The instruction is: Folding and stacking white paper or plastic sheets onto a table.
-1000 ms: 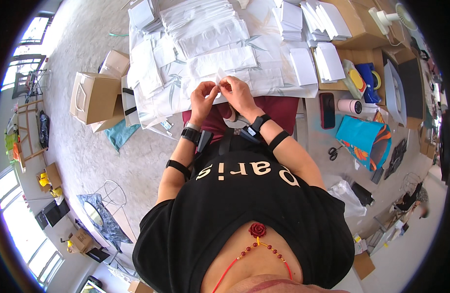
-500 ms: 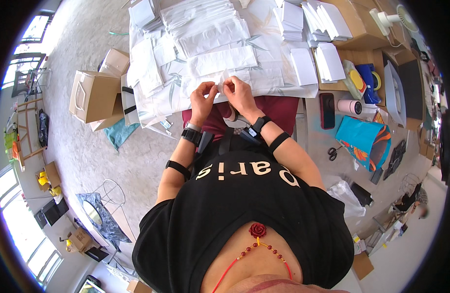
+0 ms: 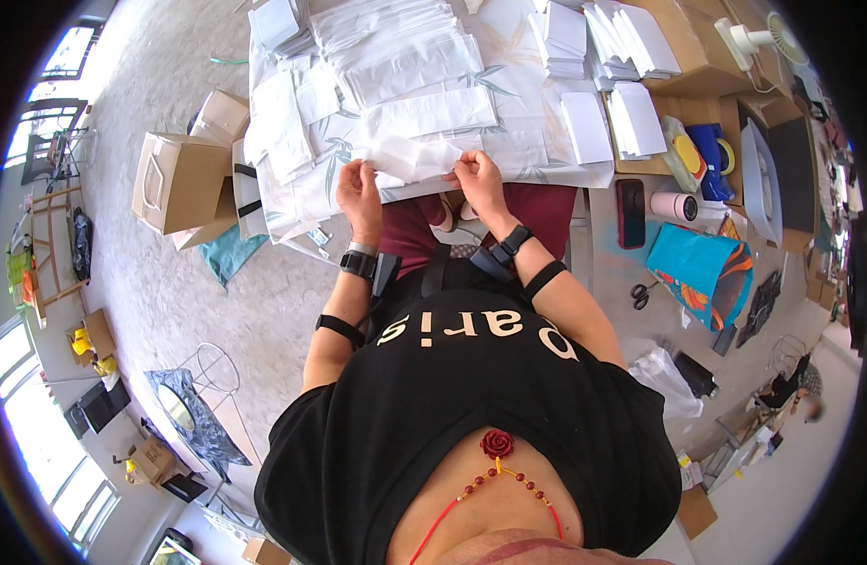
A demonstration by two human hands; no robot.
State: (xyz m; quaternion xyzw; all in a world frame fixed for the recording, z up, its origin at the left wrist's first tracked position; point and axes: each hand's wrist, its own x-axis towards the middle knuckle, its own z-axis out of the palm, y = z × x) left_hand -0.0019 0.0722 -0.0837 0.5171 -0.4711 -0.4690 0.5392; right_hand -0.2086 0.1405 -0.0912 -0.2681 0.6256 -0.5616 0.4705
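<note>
A thin, translucent white bag is stretched sideways between my two hands over the table's near edge. At its left end the fingers of my left hand pinch it. My right hand grips the opposite end between thumb and fingers. Just beyond lies a flat, folded white bag. Farther back, a broad stack of similar clear-white bags covers the middle of the table. White cards lie to the right, beside more stacks of white cards.
The table has a pale leaf-patterned cover. Cardboard boxes stand on the floor to the left. At right are a phone, a pink cup, a blue bag, scissors and a small fan.
My hands were close together, fingers meeting at the bag. They have moved apart, the left one leftward and the right one slightly rightward, and the bag is spread out between them.
</note>
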